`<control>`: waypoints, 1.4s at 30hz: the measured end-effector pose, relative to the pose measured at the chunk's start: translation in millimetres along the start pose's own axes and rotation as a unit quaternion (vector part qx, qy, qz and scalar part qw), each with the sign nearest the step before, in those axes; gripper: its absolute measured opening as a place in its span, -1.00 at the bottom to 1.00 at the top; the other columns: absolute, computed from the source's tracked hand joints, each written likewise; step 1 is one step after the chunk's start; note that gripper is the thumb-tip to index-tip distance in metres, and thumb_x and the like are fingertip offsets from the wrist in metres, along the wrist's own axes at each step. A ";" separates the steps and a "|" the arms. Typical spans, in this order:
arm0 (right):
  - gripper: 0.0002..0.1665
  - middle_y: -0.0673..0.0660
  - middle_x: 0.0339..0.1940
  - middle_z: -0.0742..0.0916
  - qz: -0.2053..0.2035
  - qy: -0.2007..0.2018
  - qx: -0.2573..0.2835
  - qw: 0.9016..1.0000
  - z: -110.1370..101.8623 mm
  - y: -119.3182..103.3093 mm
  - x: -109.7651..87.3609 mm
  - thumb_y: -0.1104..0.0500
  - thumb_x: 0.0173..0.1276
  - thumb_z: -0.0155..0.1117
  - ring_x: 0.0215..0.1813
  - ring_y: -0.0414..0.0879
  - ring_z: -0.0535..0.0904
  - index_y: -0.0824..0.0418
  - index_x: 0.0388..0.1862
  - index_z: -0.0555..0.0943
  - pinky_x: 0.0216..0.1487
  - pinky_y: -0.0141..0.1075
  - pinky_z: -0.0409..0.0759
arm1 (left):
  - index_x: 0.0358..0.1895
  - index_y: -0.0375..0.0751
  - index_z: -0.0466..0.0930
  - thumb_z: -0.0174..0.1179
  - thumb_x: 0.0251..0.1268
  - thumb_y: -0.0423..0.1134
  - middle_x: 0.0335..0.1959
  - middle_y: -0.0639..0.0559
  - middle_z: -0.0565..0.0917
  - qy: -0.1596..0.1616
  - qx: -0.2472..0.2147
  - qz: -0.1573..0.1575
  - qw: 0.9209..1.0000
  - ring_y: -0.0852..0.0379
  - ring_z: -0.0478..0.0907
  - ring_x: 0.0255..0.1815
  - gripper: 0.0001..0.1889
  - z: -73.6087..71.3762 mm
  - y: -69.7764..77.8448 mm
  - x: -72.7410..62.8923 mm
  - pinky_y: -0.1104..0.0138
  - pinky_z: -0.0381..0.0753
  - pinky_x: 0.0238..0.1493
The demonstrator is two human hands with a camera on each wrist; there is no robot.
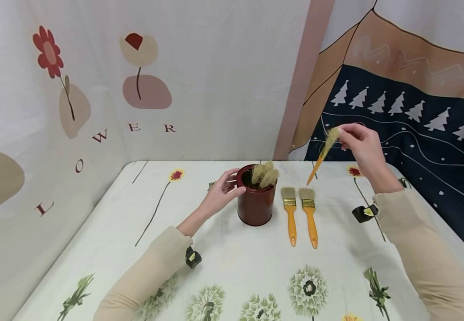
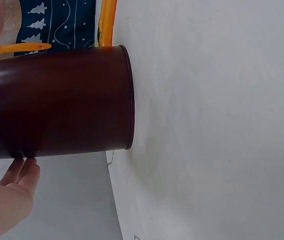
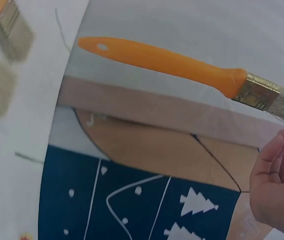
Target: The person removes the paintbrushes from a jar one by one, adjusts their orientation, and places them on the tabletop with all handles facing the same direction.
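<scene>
In the head view a dark red canister stands upright on the table, with several paintbrushes in it, bristles up. My left hand rests its fingers on the canister's left side near the rim; the left wrist view shows these fingertips touching the wall. My right hand pinches another paintbrush by its bristles, in the air right of the canister, its orange handle pointing down and left. The right wrist view shows this brush's orange handle and brass ferrule, the bristles partly cut off by the frame edge.
Two orange-handled paintbrushes lie side by side on the floral tablecloth, right of the canister, bristles toward the back. A curtain with flower prints hangs behind the table, and a dark panel with trees is at the right.
</scene>
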State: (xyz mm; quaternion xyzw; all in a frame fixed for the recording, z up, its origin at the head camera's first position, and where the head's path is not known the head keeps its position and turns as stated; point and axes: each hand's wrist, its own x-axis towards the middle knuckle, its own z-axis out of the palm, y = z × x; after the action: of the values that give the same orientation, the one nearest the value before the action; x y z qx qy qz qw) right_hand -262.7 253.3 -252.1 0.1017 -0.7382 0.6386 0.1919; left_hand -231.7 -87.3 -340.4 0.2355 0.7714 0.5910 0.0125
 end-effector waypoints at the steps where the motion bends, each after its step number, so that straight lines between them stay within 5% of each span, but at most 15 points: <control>1: -0.82 0.02 -0.31 0.55 0.002 0.000 -0.021 1.000 -2.1 0.6 -0.6 0.13 0.22 0.17 -0.35 -0.16 0.41 0.17 -0.24 0.59 -0.38 -0.58 0.47 | 0.27 -0.29 0.14 0.13 0.19 -0.27 0.14 -0.27 0.32 0.000 0.000 0.001 1.000 -0.12 0.27 0.15 -0.41 0.0 -0.1 0.1 0.14 0.22 0.17; 12: -0.64 -0.14 -0.44 0.55 0.033 0.008 -0.193 0.981 -24.1 12.6 -8.1 -0.03 0.27 0.08 -0.42 -0.14 0.36 0.22 -0.14 0.52 -0.48 -0.53 0.39 | 0.27 -0.32 0.13 0.12 0.19 -0.31 0.14 -0.30 0.31 0.001 -0.001 0.006 1.000 -0.15 0.27 0.15 -0.42 0.1 -1.1 0.9 0.11 0.22 0.17; 17: -0.50 -0.02 -0.29 0.58 0.045 -0.004 -0.259 0.965 -26.6 18.6 -12.1 -0.07 0.29 0.03 -0.25 -0.08 0.37 0.35 -0.09 0.49 -0.24 -0.41 0.39 | 0.27 -0.33 0.13 0.12 0.19 -0.32 0.13 -0.30 0.32 0.002 -0.001 0.009 1.000 -0.14 0.27 0.15 -0.42 0.2 -0.4 1.0 0.11 0.22 0.17; 22: -0.54 0.19 -0.17 0.59 0.058 -0.026 -0.296 0.953 -28.3 29.2 -15.5 -0.03 0.31 0.01 -0.21 -0.03 0.37 0.35 -0.09 0.51 -0.25 -0.36 0.38 | 0.27 -0.29 0.15 0.14 0.18 -0.28 0.13 -0.27 0.33 0.002 -0.006 0.009 1.000 -0.12 0.28 0.15 -0.41 -0.3 -6.8 2.9 0.12 0.23 0.17; 25: -0.61 0.22 -0.15 0.59 0.054 -0.043 -0.282 0.957 -38.8 57.9 -9.1 0.03 0.30 0.07 -0.24 0.03 0.39 0.32 -0.11 0.53 -0.34 -0.39 0.45 | 0.27 -0.20 0.17 0.15 0.17 -0.22 0.13 -0.20 0.34 0.008 -0.003 0.005 1.000 -0.05 0.30 0.14 -0.41 -0.5 -17.6 6.4 0.18 0.25 0.16; 29: -0.67 0.08 -0.21 0.63 0.051 -0.044 -0.251 0.966 -70.7 148.0 19.0 -0.04 0.21 0.17 -0.27 -0.04 0.43 0.14 -0.17 0.61 -0.53 -0.33 0.47 | 0.25 -0.04 0.21 0.18 0.14 -0.11 0.11 -0.09 0.37 0.016 0.005 0.005 1.000 0.06 0.33 0.12 -0.41 -0.8 -30.2 10.0 0.28 0.28 0.14; 32: -0.64 -0.05 -0.25 0.63 0.044 -0.033 -0.282 0.958 -88.9 214.8 37.3 -0.20 0.16 0.13 -0.29 -0.14 0.44 -0.03 -0.20 0.61 -0.54 -0.29 0.46 | 0.25 -0.02 0.22 0.18 0.13 -0.08 0.11 -0.07 0.38 0.018 0.007 0.013 1.000 0.07 0.34 0.11 -0.41 -0.6 -32.9 10.1 0.29 0.29 0.13; 34: -0.60 -0.06 -0.26 0.64 0.040 -0.026 -0.306 0.951 -91.6 239.2 41.1 -0.26 0.13 0.12 -0.29 -0.13 0.45 -0.06 -0.22 0.60 -0.50 -0.25 0.45 | 0.24 -0.01 0.22 0.18 0.13 -0.07 0.10 -0.06 0.38 0.018 0.008 0.012 1.000 0.07 0.34 0.11 -0.41 -0.5 -33.2 10.1 0.29 0.29 0.13; 42: -0.61 -0.02 -0.27 0.62 0.064 -0.056 -0.318 0.944 -82.4 250.5 27.5 -0.23 0.19 0.07 -0.28 -0.11 0.44 -0.01 -0.23 0.58 -0.38 -0.25 0.48 | 0.27 -0.22 0.17 0.15 0.18 -0.23 0.12 -0.22 0.35 0.006 -0.002 0.012 1.000 -0.08 0.31 0.13 -0.41 -0.8 -15.5 5.1 0.16 0.26 0.15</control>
State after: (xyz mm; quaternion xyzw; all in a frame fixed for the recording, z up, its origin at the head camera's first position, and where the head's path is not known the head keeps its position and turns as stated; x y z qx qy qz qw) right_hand -373.9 377.8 -458.0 0.0241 -0.9174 0.3748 0.1312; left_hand -241.9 -89.1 -353.1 0.2413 0.7671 0.5944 0.0014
